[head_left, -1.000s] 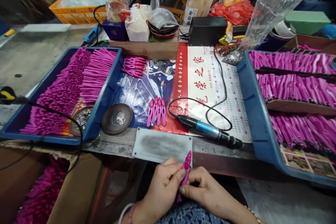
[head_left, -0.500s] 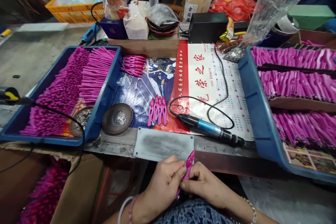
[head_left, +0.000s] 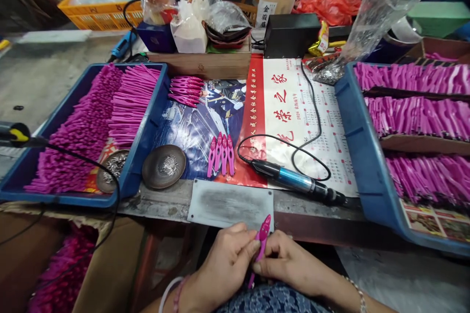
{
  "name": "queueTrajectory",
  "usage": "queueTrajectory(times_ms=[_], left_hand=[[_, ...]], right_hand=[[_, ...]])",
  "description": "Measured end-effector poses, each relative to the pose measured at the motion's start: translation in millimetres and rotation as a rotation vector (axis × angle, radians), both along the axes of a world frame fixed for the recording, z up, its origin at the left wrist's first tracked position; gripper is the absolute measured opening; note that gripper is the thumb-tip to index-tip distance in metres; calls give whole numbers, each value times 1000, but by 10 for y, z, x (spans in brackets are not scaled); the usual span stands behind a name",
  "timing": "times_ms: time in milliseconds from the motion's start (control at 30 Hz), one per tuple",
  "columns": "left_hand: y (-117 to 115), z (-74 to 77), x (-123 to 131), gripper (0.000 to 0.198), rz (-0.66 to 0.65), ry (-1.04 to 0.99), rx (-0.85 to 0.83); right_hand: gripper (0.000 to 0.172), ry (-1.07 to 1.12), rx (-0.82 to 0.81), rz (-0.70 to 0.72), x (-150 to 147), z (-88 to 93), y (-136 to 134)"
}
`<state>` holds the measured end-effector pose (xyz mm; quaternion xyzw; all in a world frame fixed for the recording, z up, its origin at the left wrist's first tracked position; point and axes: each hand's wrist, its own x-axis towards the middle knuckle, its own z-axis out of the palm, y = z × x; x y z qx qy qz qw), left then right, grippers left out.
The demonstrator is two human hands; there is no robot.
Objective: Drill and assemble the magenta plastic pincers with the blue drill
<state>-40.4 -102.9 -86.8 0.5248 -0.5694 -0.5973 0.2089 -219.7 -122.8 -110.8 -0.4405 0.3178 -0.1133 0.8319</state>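
Note:
In front of my lap, both hands hold one slim pink plastic piece (head_left: 264, 233), with a darker, pointed head at its upper end. My left hand (head_left: 229, 254) pinches it between thumb and fingers from the left. From the right, the thumb and curled fingers of my right hand (head_left: 284, 257) close on its lower part. The piece stands tilted, head up, and fingers cover part of it. Several similar pink pieces (head_left: 221, 154) lie side by side beyond a grey metal plate (head_left: 230, 203). A blue electric screwdriver (head_left: 293, 181) rests to their right.
A blue tray (head_left: 141, 149) of pink parts stands left, another blue tray (head_left: 350, 132) right. A brown dish (head_left: 154, 168) holds small metal bits. More finished-looking pieces (head_left: 186, 91) lie stacked farther back. A black cable (head_left: 118, 190) hangs at left above an open cardboard box (head_left: 110, 259).
The pink piece is turned slightly more upright and sits a little lower. Both hands keep their grip on it, and the view has shifted slightly.

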Motion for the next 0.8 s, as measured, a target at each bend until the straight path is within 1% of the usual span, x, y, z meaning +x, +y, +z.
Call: queueTrajectory(times_ms=[33, 67, 200, 233, 267, 333, 433, 500, 633, 700, 800], left_hand=[[-19, -13, 8, 43, 12, 46, 34], [-43, -32, 17, 42, 30, 130, 112], [-167, -131, 64, 35, 116, 641, 634], [-194, -151, 78, 35, 138, 732, 717], [-216, -167, 92, 34, 162, 797, 765], [-241, -185, 116, 32, 225, 876, 794], [-246, -176, 141, 33, 318, 926, 779], [-241, -152, 153, 33, 332, 947, 761], [-231, -106, 169, 34, 317, 963, 734], [-231, -93, 175, 32, 341, 942, 712], [-241, -64, 183, 29, 382, 871, 667]], right_hand=[[36, -4, 26, 1, -7, -3, -8], [37, -7, 61, 2, -14, -4, -21], [45, -49, 219, 1, 11, 2, -101], [47, -64, 244, -5, 33, 5, -117], [48, -74, 261, -17, 59, 10, -127], [49, -78, 268, -46, 110, 17, -130], [49, -54, 252, -94, 153, 27, -114], [48, -36, 240, -117, 146, 38, -108], [48, -4, 198, -157, 74, 68, -132], [48, 7, 158, -170, 30, 80, -156], [43, 32, 67, -220, -22, 94, -193]])
